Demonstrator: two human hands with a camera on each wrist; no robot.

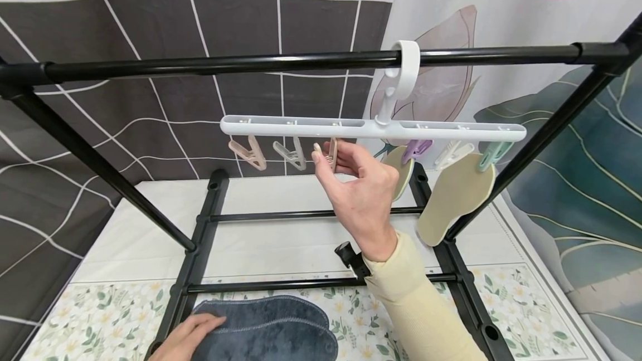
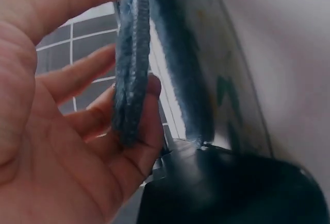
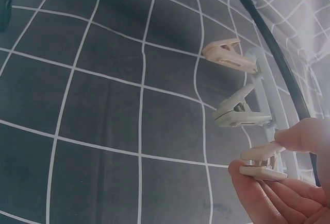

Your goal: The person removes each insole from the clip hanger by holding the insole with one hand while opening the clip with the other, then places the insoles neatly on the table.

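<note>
My right hand [image 1: 365, 191] pinches a pale beige clip [image 3: 263, 172] between thumb and fingers. That clip hangs under a white clip hanger [image 1: 301, 127]. To its left hang a grey clip [image 1: 292, 153] and a pinkish clip [image 1: 249, 152], both holding nothing. A purple clip [image 1: 417, 149] and a green clip [image 1: 494, 155] each hold a pale insole [image 1: 457, 196]; a white clip [image 1: 453, 154] hangs between them. Down at the bottom, my left hand [image 1: 186, 337] grips the left end of a blue-grey plush insole [image 2: 133, 69]. Another blue-grey insole [image 2: 180, 64] lies beside it.
The hanger hooks over the top bar [image 1: 251, 64] of a black rack. The rack's lower bars [image 1: 281, 286] cross above a floral-patterned table cover [image 1: 105, 316]. Dark checked fabric [image 1: 150, 32] hangs behind; a blue-green curtain [image 1: 592, 144] is at the right.
</note>
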